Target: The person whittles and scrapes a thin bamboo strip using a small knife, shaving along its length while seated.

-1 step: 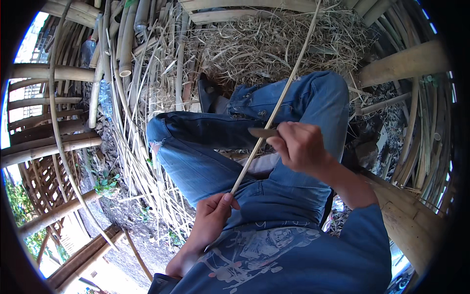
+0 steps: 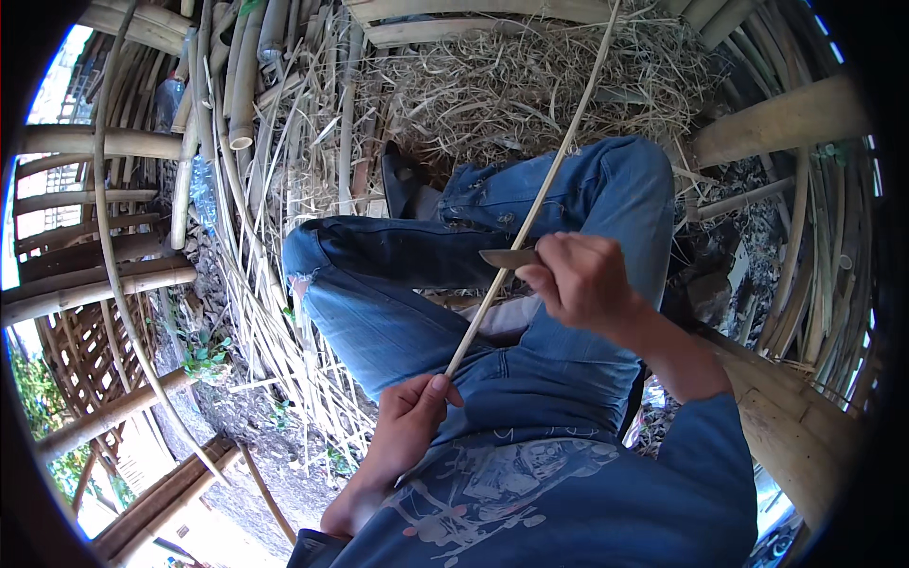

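Observation:
A long pale bamboo strip (image 2: 547,186) runs from my lap up to the far edge of the view. My left hand (image 2: 414,412) is closed around its near end, with the thumb on top. In the closed fist of my right hand (image 2: 585,282) is a knife, its handle hidden by the fingers. The knife's short blade (image 2: 507,257) points left and lies across the strip, apparently touching it, over my crossed legs in blue jeans (image 2: 374,317).
Beyond my legs lies a heap of shavings (image 2: 530,85). Split strips (image 2: 260,331) and bamboo poles (image 2: 244,95) litter the left side, near a plastic bottle (image 2: 203,189). Thick bamboo beams (image 2: 786,128) frame the right, and a bent pole (image 2: 118,275) arcs down the left.

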### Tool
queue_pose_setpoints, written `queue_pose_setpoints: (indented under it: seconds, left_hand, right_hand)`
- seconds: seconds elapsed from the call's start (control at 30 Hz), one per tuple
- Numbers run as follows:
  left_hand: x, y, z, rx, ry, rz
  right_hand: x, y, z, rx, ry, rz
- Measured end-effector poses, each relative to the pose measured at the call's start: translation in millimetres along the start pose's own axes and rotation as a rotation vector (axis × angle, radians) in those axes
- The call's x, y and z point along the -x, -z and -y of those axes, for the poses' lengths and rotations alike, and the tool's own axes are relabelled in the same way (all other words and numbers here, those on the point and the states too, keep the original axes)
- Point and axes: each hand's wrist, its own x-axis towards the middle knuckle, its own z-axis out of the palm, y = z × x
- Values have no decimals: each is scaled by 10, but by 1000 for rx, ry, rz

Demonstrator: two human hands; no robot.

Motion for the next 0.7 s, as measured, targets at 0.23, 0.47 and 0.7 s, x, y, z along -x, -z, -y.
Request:
queue_pose_setpoints:
  seconds: [0.23, 0.47, 0.7]
  left_hand:
    - [26, 35, 8, 62, -34, 46]
    - [102, 51, 54, 25, -24, 43]
    - [92, 65, 112, 4, 6, 39]
  right_hand:
    - [-181, 151, -516, 135, -253, -59]
    - [-242, 217, -608, 180, -224, -124]
    - [-158, 271, -510, 133, -229, -46]
